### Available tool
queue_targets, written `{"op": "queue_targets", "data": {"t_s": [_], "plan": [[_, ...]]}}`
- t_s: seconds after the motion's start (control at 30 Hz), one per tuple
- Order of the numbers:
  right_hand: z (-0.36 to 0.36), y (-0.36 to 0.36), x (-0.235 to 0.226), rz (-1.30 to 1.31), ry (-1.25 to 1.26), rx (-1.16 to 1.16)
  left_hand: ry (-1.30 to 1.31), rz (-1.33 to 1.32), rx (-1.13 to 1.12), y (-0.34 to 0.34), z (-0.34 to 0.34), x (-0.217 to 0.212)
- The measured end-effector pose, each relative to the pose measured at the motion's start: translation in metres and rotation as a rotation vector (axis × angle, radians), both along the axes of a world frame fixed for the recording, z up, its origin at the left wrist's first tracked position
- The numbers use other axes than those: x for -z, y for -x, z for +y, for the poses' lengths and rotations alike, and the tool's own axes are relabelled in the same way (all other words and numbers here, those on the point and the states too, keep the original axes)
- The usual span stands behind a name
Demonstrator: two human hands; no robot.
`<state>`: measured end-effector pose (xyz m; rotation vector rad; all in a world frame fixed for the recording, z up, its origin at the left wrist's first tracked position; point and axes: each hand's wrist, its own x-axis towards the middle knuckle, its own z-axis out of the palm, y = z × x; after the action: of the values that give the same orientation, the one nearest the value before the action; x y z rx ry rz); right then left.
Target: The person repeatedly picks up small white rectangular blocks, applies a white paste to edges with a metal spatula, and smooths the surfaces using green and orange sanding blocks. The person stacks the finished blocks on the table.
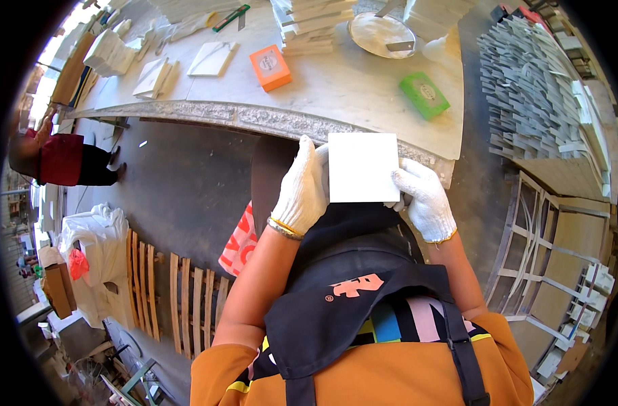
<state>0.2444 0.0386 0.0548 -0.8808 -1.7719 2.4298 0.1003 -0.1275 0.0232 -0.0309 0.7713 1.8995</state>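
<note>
In front of my waist, close to the table edge, I have a square white tile (363, 167) with its blank face toward me. My right hand (423, 199), in a white knit glove, grips its right edge, thumb on the face and other fingers behind. At the left edge is my gloved left hand (301, 186), turned on its side with fingers stretched out. Some of its fingers reach toward the tile's edge, and their tips are partly hidden. On the table ahead lie an orange block (270, 68) and a green block (424, 95).
The marble-topped table (349, 108) has a rough front edge. On it are marble tiles (213, 59), stacked pieces (312, 27), a dish of white paste (377, 34) with scrapers, and a green utility knife (231, 18). Grey strips (532, 88) are piled right; another person (62, 159) stands left.
</note>
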Motion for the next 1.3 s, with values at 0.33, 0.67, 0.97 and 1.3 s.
{"op": "queue_targets", "data": {"t_s": [0.33,0.67,0.97,1.3], "plan": [[-0.009,-0.005,-0.007,0.015,-0.078,0.121,-0.024,-0.024,0.012,-0.007,0.003,0.006],[-0.002,-0.016,-0.01,0.032,-0.101,0.155,-0.092,0.11,0.099,-0.01,0.003,0.002],[0.001,-0.026,-0.015,0.049,-0.237,0.192,0.022,0.231,0.182,-0.011,0.003,-0.003],[-0.001,-0.029,0.0,0.029,-0.136,0.182,0.016,0.173,0.112,-0.014,0.002,0.014]]}}
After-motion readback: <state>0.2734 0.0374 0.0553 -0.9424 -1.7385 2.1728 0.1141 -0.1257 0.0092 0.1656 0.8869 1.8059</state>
